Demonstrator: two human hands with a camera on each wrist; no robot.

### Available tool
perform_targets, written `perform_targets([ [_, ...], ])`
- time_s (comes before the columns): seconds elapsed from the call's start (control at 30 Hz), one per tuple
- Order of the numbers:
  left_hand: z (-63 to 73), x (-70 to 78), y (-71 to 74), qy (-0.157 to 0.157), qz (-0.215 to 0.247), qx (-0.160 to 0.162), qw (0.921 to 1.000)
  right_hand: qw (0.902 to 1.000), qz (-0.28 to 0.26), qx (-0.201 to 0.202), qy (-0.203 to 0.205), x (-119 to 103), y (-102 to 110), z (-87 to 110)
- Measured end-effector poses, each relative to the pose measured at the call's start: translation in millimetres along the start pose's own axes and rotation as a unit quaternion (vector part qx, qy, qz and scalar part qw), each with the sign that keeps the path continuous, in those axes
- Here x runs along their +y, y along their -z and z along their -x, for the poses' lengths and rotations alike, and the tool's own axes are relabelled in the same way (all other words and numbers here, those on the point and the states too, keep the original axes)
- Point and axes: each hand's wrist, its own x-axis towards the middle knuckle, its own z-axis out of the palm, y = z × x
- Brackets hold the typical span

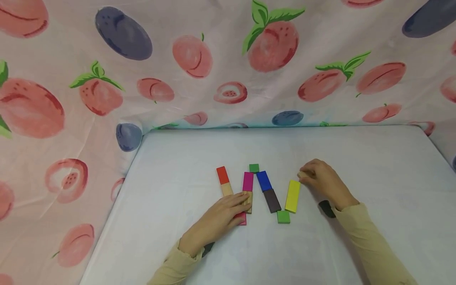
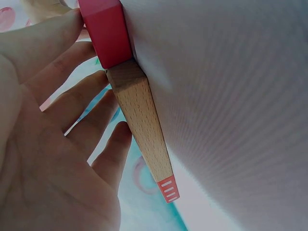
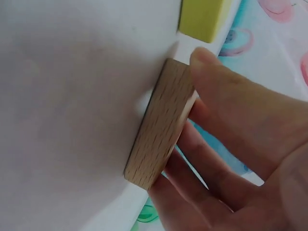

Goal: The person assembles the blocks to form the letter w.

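Wooden blocks form a zigzag on the white table. My left hand (image 1: 218, 218) rests on its left part, fingers fairly straight, touching a pink block (image 1: 242, 218) and a plain wood block (image 1: 249, 206). My fingers partly hide these blocks. Farther up that side lie another plain block (image 1: 226, 189) and a red block (image 1: 222, 175). On the right, my right hand (image 1: 325, 182) pinches a plain wood block (image 3: 159, 125) between thumb and fingers, close to the yellow block (image 1: 292, 196). A magenta block (image 1: 248, 181), a blue block (image 1: 264, 181) and a dark brown block (image 1: 272, 200) continue the zigzag.
One small green block (image 1: 254, 168) sits at the upper bend, another green block (image 1: 283, 217) at the lower bend. The white table (image 1: 384, 221) extends around the blocks. A fruit-print cloth (image 1: 228, 51) hangs behind and to the sides.
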Motion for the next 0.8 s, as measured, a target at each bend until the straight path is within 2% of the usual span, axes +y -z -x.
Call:
perform_targets([
  [0.33, 0.7, 0.8, 1.1, 0.001, 0.001, -0.001, 1.0000, 0.9994, -0.002, -0.019, 0.027, 2.9, 0.4, -2.9],
  [0.47, 0.4, 0.0, 0.7, 0.000, -0.002, -0.001, 1.0000, 0.9993, 0.002, 0.002, 0.037, -0.7, 0.2, 1.0],
  [0.6, 0.3, -0.6, 0.5, 0.004, -0.002, 0.000, 1.0000, 0.9977, 0.009, 0.045, 0.049, -2.6, 0.2, 3.5],
  [0.7, 0.2, -0.6, 0.3, 0.004, 0.000, -0.001, 1.0000, 0.9971, 0.016, 0.064, 0.037, -1.3, -0.8, 4.5],
  [0.8, 0.5, -0.7, 0.2, 0.002, 0.000, 0.000, 1.0000, 0.9980, 0.013, 0.060, 0.011, 0.5, -2.0, 5.1],
])
